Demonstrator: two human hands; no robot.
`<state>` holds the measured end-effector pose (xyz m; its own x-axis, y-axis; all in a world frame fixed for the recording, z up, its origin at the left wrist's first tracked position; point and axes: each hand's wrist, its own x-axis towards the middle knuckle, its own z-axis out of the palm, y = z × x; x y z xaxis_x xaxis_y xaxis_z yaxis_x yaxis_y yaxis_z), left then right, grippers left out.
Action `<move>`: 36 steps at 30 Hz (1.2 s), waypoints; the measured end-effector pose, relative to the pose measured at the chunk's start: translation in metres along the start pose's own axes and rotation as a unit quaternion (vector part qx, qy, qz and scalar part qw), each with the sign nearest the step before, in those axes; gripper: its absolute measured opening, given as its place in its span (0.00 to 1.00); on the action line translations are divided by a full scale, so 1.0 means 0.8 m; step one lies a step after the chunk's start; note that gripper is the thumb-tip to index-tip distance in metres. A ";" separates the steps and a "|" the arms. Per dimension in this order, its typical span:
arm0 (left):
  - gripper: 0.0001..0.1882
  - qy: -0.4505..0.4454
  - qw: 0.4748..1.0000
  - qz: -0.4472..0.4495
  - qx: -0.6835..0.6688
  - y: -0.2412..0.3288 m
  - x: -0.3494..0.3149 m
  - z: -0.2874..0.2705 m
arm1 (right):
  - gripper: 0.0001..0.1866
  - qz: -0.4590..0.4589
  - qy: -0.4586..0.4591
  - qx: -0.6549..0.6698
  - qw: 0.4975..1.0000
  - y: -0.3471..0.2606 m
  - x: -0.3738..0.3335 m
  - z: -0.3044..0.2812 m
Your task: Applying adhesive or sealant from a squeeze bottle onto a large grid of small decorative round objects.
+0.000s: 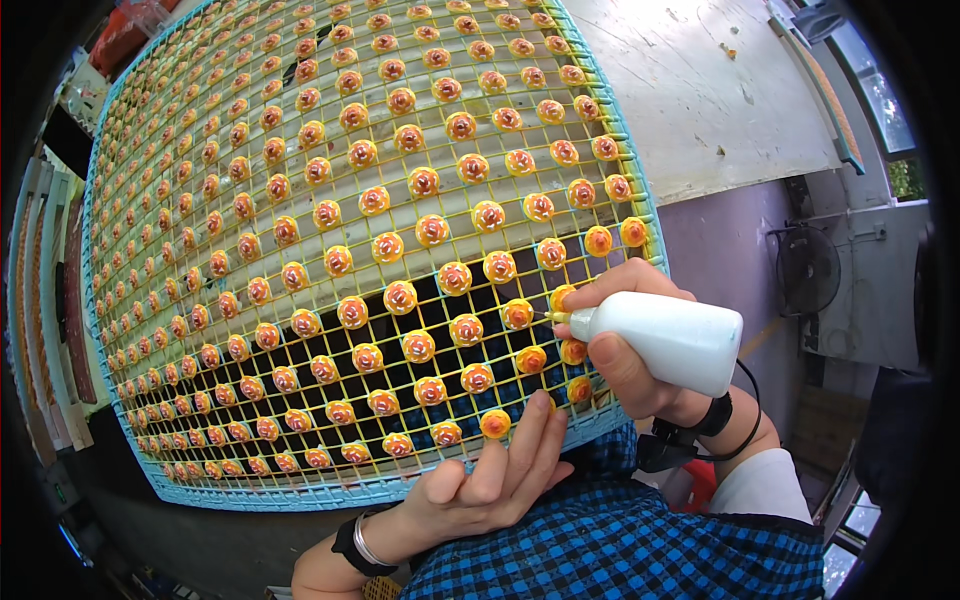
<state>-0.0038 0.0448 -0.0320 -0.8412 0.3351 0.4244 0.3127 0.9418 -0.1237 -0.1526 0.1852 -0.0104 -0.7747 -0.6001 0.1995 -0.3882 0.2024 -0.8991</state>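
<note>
My right hand [627, 370] is closed around a white squeeze bottle [672, 338], tilted so its thin nozzle tip reaches an orange-and-yellow rosette [518, 314]. The rosettes sit in rows on a yellow wire grid rack [418, 510] with a blue frame. Most carry small white marks, like this rosette [466, 330]; several near my right hand, such as this plain rosette [531, 360], show none. My left hand [495, 475] lies at the rack's near edge with fingers stretched out, the fingertips beside a plain rosette [495, 424]. What lies beneath those fingertips is hidden.
The rack rests partly over a pale, stained table [720, 100]; its near part overhangs dark space. A standing fan [808, 255] is at the right by the wall. More rack frames [45, 300] lean in a stack at the far left. A black cord [757, 400] loops by my right wrist.
</note>
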 end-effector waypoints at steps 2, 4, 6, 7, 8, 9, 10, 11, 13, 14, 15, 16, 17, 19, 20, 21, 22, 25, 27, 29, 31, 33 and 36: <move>0.23 -0.002 1.000 0.000 -0.002 0.000 -0.001 0.000 | 0.08 0.005 0.000 0.004 1.000 0.000 -0.003 0.001; 0.23 -0.004 1.000 -0.001 -0.003 0.001 -0.001 -0.001 | 0.08 0.007 -0.003 0.006 1.000 -0.002 -0.002 0.000; 0.23 -0.003 1.000 0.000 -0.002 0.000 -0.001 0.000 | 0.08 0.005 -0.006 0.006 1.000 -0.002 -0.001 0.000; 0.23 -0.002 1.000 0.000 -0.002 0.000 -0.001 0.000 | 0.08 0.002 -0.007 0.005 1.000 -0.002 -0.001 0.000; 0.23 -0.003 1.000 0.001 -0.001 0.000 -0.001 0.000 | 0.08 -0.005 -0.007 0.002 1.000 -0.001 -0.001 0.000; 0.23 -0.003 1.000 0.001 0.000 0.000 -0.001 0.000 | 0.08 -0.012 -0.008 0.001 1.000 0.000 -0.001 -0.001; 0.23 -0.004 1.000 0.002 0.000 0.000 0.000 -0.001 | 0.08 -0.021 -0.008 0.000 1.000 0.002 -0.001 -0.001; 0.23 -0.004 1.000 0.002 0.000 0.000 0.000 -0.001 | 0.08 -0.030 -0.010 0.001 0.999 0.003 0.000 0.000; 0.23 -0.003 1.000 0.000 0.001 0.000 0.000 -0.001 | 0.09 -0.024 -0.010 0.007 1.000 0.003 0.001 0.002; 0.23 -0.004 1.000 0.000 0.001 -0.001 0.000 -0.001 | 0.10 -0.008 -0.009 0.013 1.000 0.000 0.001 0.003; 0.23 -0.004 1.000 0.000 0.000 0.000 0.000 -0.001 | 0.10 0.008 -0.007 0.018 1.000 -0.001 0.002 0.003; 0.23 -0.005 1.000 0.000 0.000 0.000 0.000 -0.001 | 0.11 0.005 -0.011 0.016 1.000 -0.001 0.002 0.003; 0.23 -0.003 1.000 0.001 -0.001 0.000 0.000 -0.001 | 0.12 0.002 -0.014 0.015 1.000 0.000 0.003 0.002; 0.24 0.000 1.000 0.001 -0.002 0.000 0.001 0.000 | 0.12 -0.006 -0.023 0.004 1.000 -0.001 0.005 0.001; 0.24 -0.002 1.000 0.002 -0.003 0.000 0.001 0.000 | 0.12 -0.011 -0.028 -0.005 1.000 -0.002 0.007 -0.001; 0.24 -0.004 1.000 0.003 -0.004 0.000 0.000 0.000 | 0.12 -0.015 -0.033 -0.013 0.999 -0.003 0.007 -0.001; 0.24 -0.007 1.000 0.004 -0.005 0.000 -0.001 0.000 | 0.12 -0.005 -0.029 -0.006 1.000 -0.004 0.006 0.000; 0.24 -0.006 1.000 0.005 -0.005 0.000 -0.001 0.000 | 0.13 0.004 -0.022 -0.003 1.000 -0.004 0.005 0.002; 0.24 -0.006 1.000 0.005 -0.006 0.000 -0.001 0.000 | 0.13 -0.019 -0.021 -0.021 0.999 0.000 0.004 0.002; 0.24 -0.007 1.000 0.005 -0.006 0.000 -0.001 0.000 | 0.12 -0.002 -0.017 -0.013 1.000 0.001 0.002 0.003; 0.24 -0.007 1.000 0.004 -0.006 0.000 -0.001 0.000 | 0.12 0.015 -0.016 -0.005 1.000 0.000 0.002 0.002; 0.24 -0.008 1.000 0.004 -0.004 0.000 -0.001 0.000 | 0.11 0.029 -0.017 0.004 0.999 -0.001 0.001 0.002; 0.24 -0.008 1.000 0.003 -0.003 0.000 0.000 -0.001 | 0.10 0.014 -0.011 0.008 1.000 0.002 0.001 0.003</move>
<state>-0.0034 0.0449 -0.0317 -0.8462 0.3408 0.4096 0.3202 0.9397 -0.1204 -0.1528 0.1834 -0.0129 -0.7740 -0.6114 0.1647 -0.3574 0.2073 -0.9106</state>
